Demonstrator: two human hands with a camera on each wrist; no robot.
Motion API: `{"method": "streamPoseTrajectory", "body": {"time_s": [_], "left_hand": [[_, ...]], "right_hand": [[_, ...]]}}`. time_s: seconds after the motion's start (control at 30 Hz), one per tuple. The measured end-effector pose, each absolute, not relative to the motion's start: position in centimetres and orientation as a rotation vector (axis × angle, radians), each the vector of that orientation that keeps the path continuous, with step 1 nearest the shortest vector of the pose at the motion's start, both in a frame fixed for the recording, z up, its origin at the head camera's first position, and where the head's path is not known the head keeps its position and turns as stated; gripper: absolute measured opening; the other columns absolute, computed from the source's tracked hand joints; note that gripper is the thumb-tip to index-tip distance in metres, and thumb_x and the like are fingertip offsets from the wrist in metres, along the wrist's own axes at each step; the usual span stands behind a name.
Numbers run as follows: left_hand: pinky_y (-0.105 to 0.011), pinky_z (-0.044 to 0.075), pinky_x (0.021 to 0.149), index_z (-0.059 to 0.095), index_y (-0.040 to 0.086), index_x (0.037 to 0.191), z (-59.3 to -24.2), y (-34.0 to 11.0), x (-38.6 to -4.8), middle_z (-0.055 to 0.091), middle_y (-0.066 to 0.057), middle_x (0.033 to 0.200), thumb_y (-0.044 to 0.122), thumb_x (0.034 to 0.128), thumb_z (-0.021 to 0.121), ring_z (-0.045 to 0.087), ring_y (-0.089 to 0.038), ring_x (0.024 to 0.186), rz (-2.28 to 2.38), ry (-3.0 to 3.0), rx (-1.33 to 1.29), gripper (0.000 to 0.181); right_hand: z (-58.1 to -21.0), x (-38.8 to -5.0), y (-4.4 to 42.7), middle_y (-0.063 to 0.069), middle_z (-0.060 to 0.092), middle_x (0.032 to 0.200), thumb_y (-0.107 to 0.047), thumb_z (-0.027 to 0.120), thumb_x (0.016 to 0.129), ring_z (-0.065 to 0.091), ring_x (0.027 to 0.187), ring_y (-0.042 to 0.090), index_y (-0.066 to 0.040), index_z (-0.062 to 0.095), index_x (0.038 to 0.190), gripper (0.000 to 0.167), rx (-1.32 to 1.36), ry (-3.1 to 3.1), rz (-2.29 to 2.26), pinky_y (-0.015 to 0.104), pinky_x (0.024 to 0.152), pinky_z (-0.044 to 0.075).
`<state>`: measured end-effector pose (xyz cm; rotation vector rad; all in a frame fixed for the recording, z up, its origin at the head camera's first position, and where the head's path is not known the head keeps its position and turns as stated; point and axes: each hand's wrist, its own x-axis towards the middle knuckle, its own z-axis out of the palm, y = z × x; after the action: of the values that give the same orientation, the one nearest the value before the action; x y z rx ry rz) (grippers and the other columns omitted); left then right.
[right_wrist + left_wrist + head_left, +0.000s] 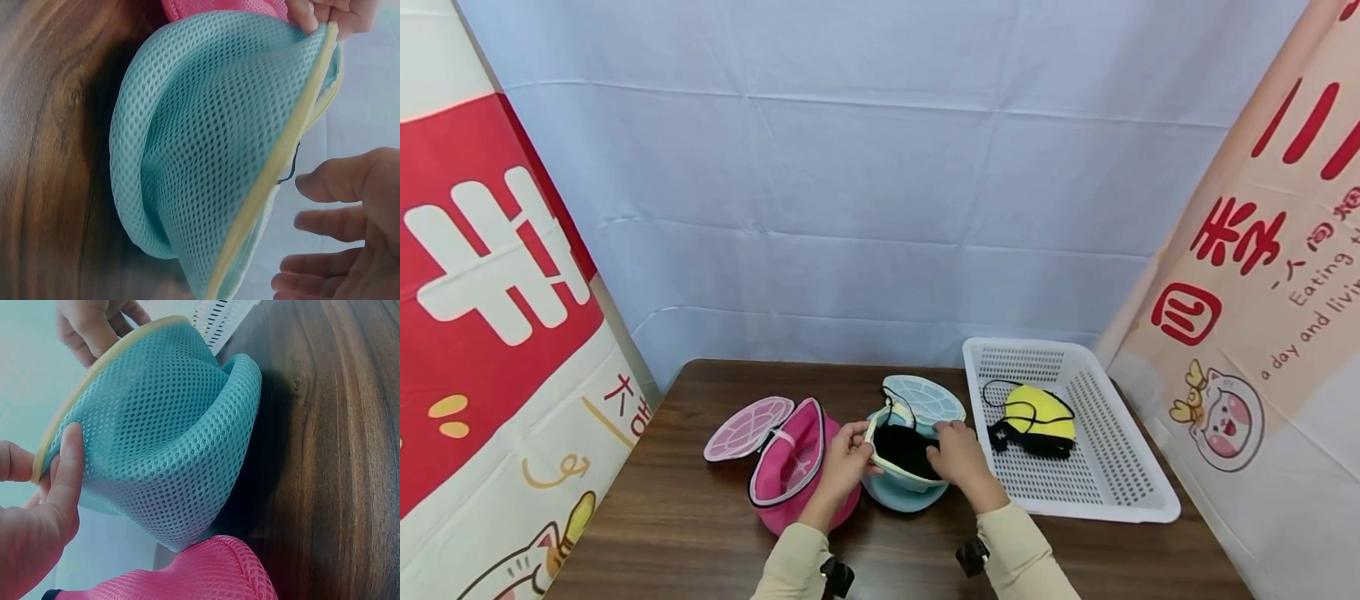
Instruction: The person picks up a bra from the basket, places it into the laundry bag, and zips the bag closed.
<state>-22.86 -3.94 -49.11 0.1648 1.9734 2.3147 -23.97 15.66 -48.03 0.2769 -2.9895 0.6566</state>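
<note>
A teal mesh laundry bag [156, 431] with yellow trim stands on the table, its round lid [928, 398] folded back. Black fabric [904, 448] lies inside its mouth, and a thin black cord [898, 398] loops over the far rim. My left hand [848, 452] pinches the bag's trimmed rim on the left side, thumb and fingers on either side of it. At the right of the mouth is my right hand [350, 231], fingers spread and slightly bent, holding nothing in the right wrist view. Whether its fingertips touch the black fabric is unclear.
Close on the left, a pink mesh bag [781, 518] stands unzipped, with its lid [748, 429] laid back. To the right is a white perforated basket [1138, 510] holding a yellow and black item [1037, 417] with black cord. A pale curtain [850, 183] hangs behind the wooden table [647, 508].
</note>
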Motion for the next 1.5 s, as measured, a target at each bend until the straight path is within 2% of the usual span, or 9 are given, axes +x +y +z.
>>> {"method": "streamPoseTrajectory", "body": {"time_s": [0.23,0.33,0.5,0.63,0.8,0.97,1.13,1.33,1.5], "left_hand": [[-0.042,0.053,0.063,0.04,-0.017,0.122,-48.3,-4.1,-22.2,0.05,-0.019,0.085,-0.01,0.086,0.042,0.057,-0.019,0.063,2.308,1.998,0.152,0.036],[-0.039,0.053,0.062,0.04,-0.016,0.122,-48.5,-4.1,-22.2,0.049,-0.024,0.087,-0.01,0.0863,0.042,0.057,-0.018,0.062,2.315,1.99,0.146,0.036],[-0.04,0.053,0.061,0.041,-0.017,0.122,-48.7,-4.1,-22.3,0.048,-0.029,0.089,-0.011,0.0856,0.043,0.057,-0.019,0.061,2.326,1.981,0.156,0.037],[-0.042,0.053,0.062,0.041,-0.017,0.122,-48.7,-3.9,-22.3,0.049,-0.027,0.087,-0.011,0.0846,0.043,0.057,-0.019,0.06,2.335,1.972,0.16,0.037],[-0.04,0.053,0.061,0.042,-0.016,0.121,-48.8,-3.9,-22.3,0.049,-0.016,0.082,-0.011,0.0839,0.043,0.056,-0.017,0.06,2.333,1.986,0.146,0.038],[-0.036,0.054,0.059,0.042,-0.017,0.122,-48.7,-4.1,-22.3,0.048,-0.01,0.079,-0.01,0.0848,0.043,0.055,-0.016,0.06,2.323,2.006,0.15,0.037],[-0.033,0.053,0.057,0.042,-0.017,0.122,-48.6,-4.3,-22.4,0.047,-0.009,0.079,-0.01,0.0865,0.043,0.055,-0.016,0.061,2.32,2.019,0.157,0.036],[-0.031,0.053,0.055,0.043,-0.014,0.124,-50.7,-4.4,-23.4,0.046,-0.007,0.079,-0.008,0.0866,0.045,0.055,-0.015,0.059,2.348,2.002,0.134,0.037],[-0.031,0.052,0.055,0.042,-0.017,0.122,-49.5,-4.7,-22.9,0.046,-0.008,0.079,-0.01,0.0852,0.044,0.053,-0.017,0.061,2.336,2.008,0.145,0.038]], "right_hand": [[-48.7,-24.6,16.1,0.036,0.05,0.11,-0.007,0.06,0.086,0.05,0.098,0.048,0.019,0.048,0.12,0.044,0.195,-3.03,0.625,0.052,0.082,0.043],[-49.0,-24.7,16.2,0.038,0.048,0.107,-0.004,0.057,0.086,0.048,0.097,0.049,0.021,0.044,0.121,0.045,0.156,-3.06,0.621,0.053,0.082,0.042],[-49.4,-25.0,16.1,0.03,0.051,0.078,-0.004,0.057,0.085,0.053,0.07,0.04,0.021,0.042,0.115,0.042,0.082,-3.074,0.614,0.048,0.065,0.045],[-49.7,-25.2,16.1,0.023,0.048,0.061,-0.006,0.055,0.088,0.05,0.054,0.032,0.023,0.033,0.123,0.052,-0.037,-3.178,0.587,0.041,0.052,0.041],[-50.0,-25.6,16.1,0.037,0.051,0.08,-0.004,0.052,0.088,0.053,0.071,0.041,0.025,0.018,0.132,0.063,-0.197,-3.287,0.625,0.04,0.055,0.04],[-49.8,-25.9,16.0,0.044,0.047,0.093,0.0,0.056,0.085,0.053,0.082,0.047,0.026,0.02,0.13,0.064,-0.257,-3.273,0.638,0.043,0.063,0.046],[-49.6,-26.1,16.1,0.027,0.053,0.075,0.002,0.063,0.08,0.057,0.066,0.035,0.027,0.038,0.117,0.051,-0.141,-3.227,0.54,0.04,0.058,0.049],[-49.2,-25.8,16.2,0.012,0.049,0.066,0.003,0.062,0.078,0.049,0.058,0.024,0.003,0.056,0.08,0.006,-0.142,-3.151,0.659,0.035,0.051,0.041],[-49.0,-25.6,16.4,0.007,0.042,0.058,0.0,0.061,0.077,0.042,0.052,0.021,-0.003,0.051,0.07,0.012,-0.225,-3.054,0.802,0.032,0.046,0.035]]}}
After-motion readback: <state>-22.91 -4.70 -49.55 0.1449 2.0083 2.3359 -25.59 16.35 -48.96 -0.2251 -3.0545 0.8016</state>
